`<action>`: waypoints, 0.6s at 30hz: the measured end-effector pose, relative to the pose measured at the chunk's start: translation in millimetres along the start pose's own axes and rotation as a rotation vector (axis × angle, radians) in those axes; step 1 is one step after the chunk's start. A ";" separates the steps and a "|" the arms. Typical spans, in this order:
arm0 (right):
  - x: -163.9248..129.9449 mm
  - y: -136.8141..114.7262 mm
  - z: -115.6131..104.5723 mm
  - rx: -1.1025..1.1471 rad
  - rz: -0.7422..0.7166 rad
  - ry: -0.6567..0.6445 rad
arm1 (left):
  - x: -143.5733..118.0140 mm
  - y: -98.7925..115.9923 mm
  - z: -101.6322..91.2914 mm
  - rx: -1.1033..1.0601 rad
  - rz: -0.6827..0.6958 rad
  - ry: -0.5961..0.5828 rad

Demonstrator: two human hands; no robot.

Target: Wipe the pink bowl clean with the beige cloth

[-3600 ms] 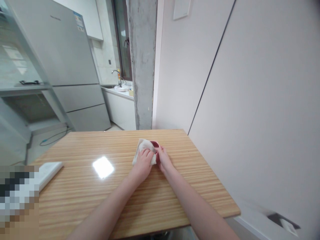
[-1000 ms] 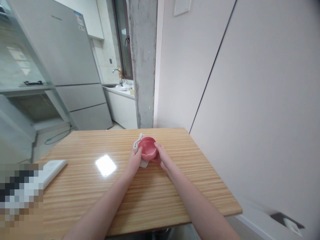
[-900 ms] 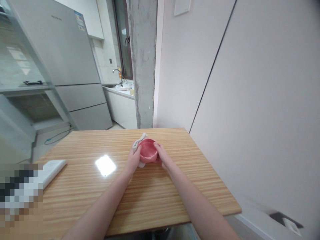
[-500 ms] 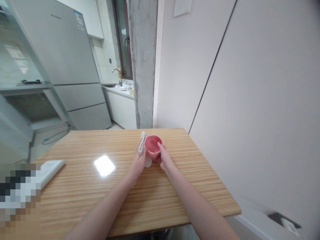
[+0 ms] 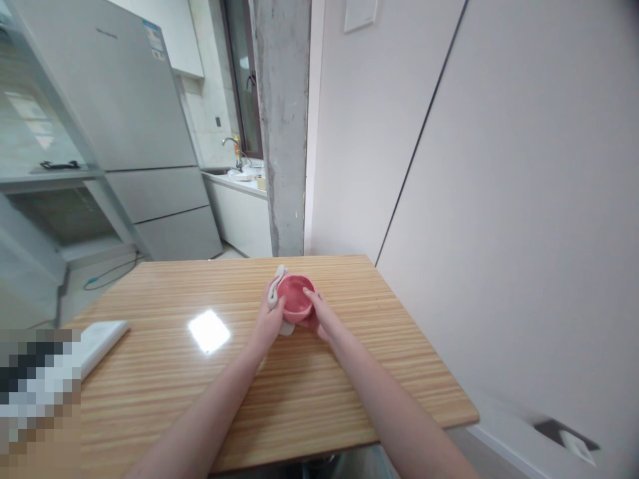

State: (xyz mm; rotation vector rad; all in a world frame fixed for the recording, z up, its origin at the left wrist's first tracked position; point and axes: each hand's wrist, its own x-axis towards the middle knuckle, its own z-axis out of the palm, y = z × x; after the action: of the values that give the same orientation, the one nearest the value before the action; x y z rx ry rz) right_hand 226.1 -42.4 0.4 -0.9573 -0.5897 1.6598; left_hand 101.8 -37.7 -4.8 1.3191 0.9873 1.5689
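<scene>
A small pink bowl (image 5: pixel 295 296) is held just above the wooden table (image 5: pixel 239 392), tipped so its inside faces me. My right hand (image 5: pixel 319 318) grips its right rim and underside. My left hand (image 5: pixel 270 319) presses a white cloth (image 5: pixel 275 293) against the bowl's left outer side. Part of the cloth hangs below the bowl.
A flat white object (image 5: pixel 102 338) lies at the table's left edge beside a blurred patch. A white wall (image 5: pixel 499 199) runs along the right of the table. A concrete pillar (image 5: pixel 282 126), a fridge (image 5: pixel 124 120) and a sink counter (image 5: pixel 239 179) stand beyond the far edge.
Earlier the cloth covered the bowl under my left hand. Now the bowl's inside is bare and the cloth is against its left outer side. The bowl has tilted and shifted slightly.
</scene>
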 end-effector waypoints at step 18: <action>5.5 5.4 -3.6 0.051 -0.147 0.143 | -12.0 -14.0 16.0 0.098 0.024 -0.022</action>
State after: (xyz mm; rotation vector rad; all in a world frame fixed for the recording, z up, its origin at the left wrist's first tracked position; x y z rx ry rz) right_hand 225.5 -39.0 -7.4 -0.9632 -0.5064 1.4570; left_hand 120.3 -43.4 -19.7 1.4167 1.0498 1.5378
